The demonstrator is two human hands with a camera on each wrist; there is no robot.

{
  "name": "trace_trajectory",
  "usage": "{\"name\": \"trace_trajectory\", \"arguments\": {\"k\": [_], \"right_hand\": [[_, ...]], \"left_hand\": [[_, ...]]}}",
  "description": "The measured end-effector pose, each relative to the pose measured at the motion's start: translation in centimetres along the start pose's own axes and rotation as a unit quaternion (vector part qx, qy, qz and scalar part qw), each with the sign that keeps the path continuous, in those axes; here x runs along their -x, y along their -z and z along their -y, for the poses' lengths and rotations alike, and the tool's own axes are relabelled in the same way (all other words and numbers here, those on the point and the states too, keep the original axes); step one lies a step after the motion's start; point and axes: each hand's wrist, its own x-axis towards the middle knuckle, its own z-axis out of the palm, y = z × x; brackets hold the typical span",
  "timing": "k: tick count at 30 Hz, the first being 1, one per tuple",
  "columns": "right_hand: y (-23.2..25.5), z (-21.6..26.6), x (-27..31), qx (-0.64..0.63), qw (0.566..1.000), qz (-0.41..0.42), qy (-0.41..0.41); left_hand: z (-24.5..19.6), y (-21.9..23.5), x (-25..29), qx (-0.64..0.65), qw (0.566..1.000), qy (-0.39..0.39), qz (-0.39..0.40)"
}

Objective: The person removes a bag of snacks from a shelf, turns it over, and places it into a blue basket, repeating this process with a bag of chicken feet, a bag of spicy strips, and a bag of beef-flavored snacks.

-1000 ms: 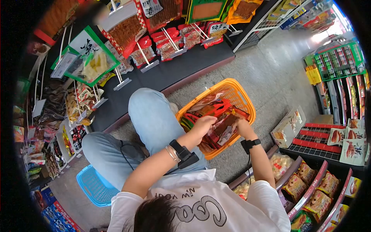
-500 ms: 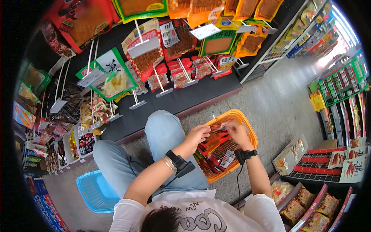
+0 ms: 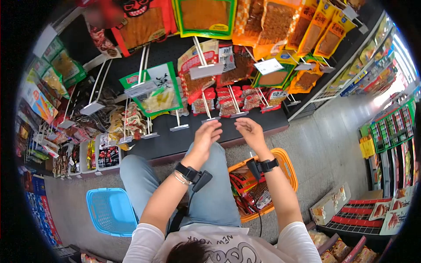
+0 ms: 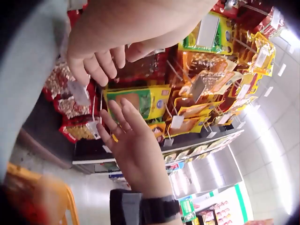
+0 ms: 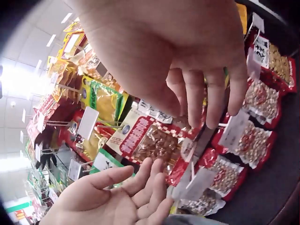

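Both hands are raised in front of the hanging snack packets, and neither holds anything. The left hand (image 3: 205, 139) is over the knee with relaxed fingers, near the small red packets (image 3: 229, 101). The right hand (image 3: 253, 135), fingers loosely bent, is a short gap to its right, above the orange basket (image 3: 291, 175). Red packets (image 3: 259, 194) lie in that basket. In the right wrist view, a red-and-white packet (image 5: 154, 140) hangs behind the two hands, and the left hand (image 5: 112, 199) shows its palm. The left wrist view shows the right hand (image 4: 136, 150) with spread fingers.
A blue basket (image 3: 112, 212) stands on the floor at the left. The black shelf ledge (image 3: 162, 144) runs beneath the hanging packets. A green display rack (image 3: 392, 131) is at the far right, with a carton (image 3: 331, 204) in front of it.
Both hands have left the orange basket and its packets and moved up toward the shelf. The head view has shifted, showing more of the upper packets and the whole blue basket.
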Motion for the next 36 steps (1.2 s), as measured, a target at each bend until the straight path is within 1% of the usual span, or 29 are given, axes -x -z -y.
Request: {"name": "trace_trajectory", "arguments": {"k": [2, 3, 6, 7, 10, 11, 14, 15, 18, 19, 22, 23, 25, 26, 27, 28, 30, 32, 34, 36], "right_hand": [[-2.4, 1.0, -1.2, -0.005, 1.000, 0.010, 0.018], [-3.3, 2.3, -1.5, 0.001, 0.999, 0.037, -0.014], [-5.8, 2.1, -2.6, -0.021, 0.998, 0.051, -0.002], [-6.3, 2.1, -2.9, 0.021, 0.997, 0.076, -0.003], [-8.7, 1.8, -2.9, -0.027, 0.996, 0.079, -0.030], [-9.6, 1.6, -3.1, -0.032, 0.994, 0.093, -0.036], [-12.9, 2.7, -3.5, -0.073, 0.993, 0.086, -0.038], [-13.7, 2.8, -4.1, -0.048, 0.990, 0.127, -0.029], [-16.4, 3.3, -5.3, -0.065, 0.989, 0.129, -0.027], [-17.4, 3.1, -5.9, -0.080, 0.990, 0.111, 0.021], [-18.7, 3.5, -8.1, -0.017, 0.994, 0.103, 0.023], [-19.2, 3.6, -8.8, -0.038, 0.995, 0.092, 0.020], [-20.0, 3.3, -10.5, -0.079, 0.994, 0.067, 0.016], [-20.2, 3.1, -11.0, -0.058, 0.996, 0.056, 0.040], [-20.4, 3.1, -11.4, -0.047, 0.996, 0.055, 0.051], [-20.4, 3.0, -11.7, -0.035, 0.996, 0.053, 0.063], [-20.7, 2.6, -12.1, -0.019, 0.996, 0.043, 0.076], [-20.9, 2.4, -12.4, -0.011, 0.996, 0.037, 0.084], [-20.9, 3.2, -12.1, 0.021, 0.998, 0.041, 0.052], [-21.0, 4.0, -11.7, 0.011, 0.999, 0.050, -0.004]], "left_hand": [[-1.9, 1.8, -0.4, 0.005, 0.999, -0.028, -0.023], [-2.7, 2.7, -0.4, 0.000, 0.998, -0.048, -0.043], [-4.5, 5.8, 0.3, -0.014, 0.989, -0.094, -0.109], [-4.8, 7.1, 0.6, -0.018, 0.988, -0.090, -0.121], [-4.7, 10.4, 1.8, -0.033, 0.984, -0.090, -0.153], [-4.7, 11.3, 2.1, -0.038, 0.982, -0.092, -0.164], [-5.3, 13.7, 2.7, -0.038, 0.978, -0.111, -0.170], [-6.0, 14.0, 3.1, -0.031, 0.978, -0.114, -0.170], [-7.9, 14.8, 3.6, -0.023, 0.973, -0.144, -0.181], [-8.7, 15.0, 3.7, -0.023, 0.971, -0.148, -0.186], [-11.4, 15.1, 4.1, -0.046, 0.965, -0.178, -0.187], [-12.0, 15.3, 3.9, -0.048, 0.960, -0.190, -0.200], [-12.6, 16.2, 2.8, -0.064, 0.958, -0.206, -0.187], [-13.0, 16.6, 2.3, -0.072, 0.957, -0.214, -0.180], [-13.8, 15.9, 2.7, -0.071, 0.959, -0.217, -0.170], [-13.8, 16.4, 2.1, -0.066, 0.964, -0.211, -0.146], [-13.8, 16.6, 0.7, -0.081, 0.956, -0.241, -0.150], [-14.8, 15.9, 1.2, -0.086, 0.969, -0.194, -0.126], [-14.9, 15.8, 1.0, -0.087, 0.973, -0.178, -0.119], [-14.7, 15.8, 1.0, -0.078, 0.975, -0.170, -0.121]]}}
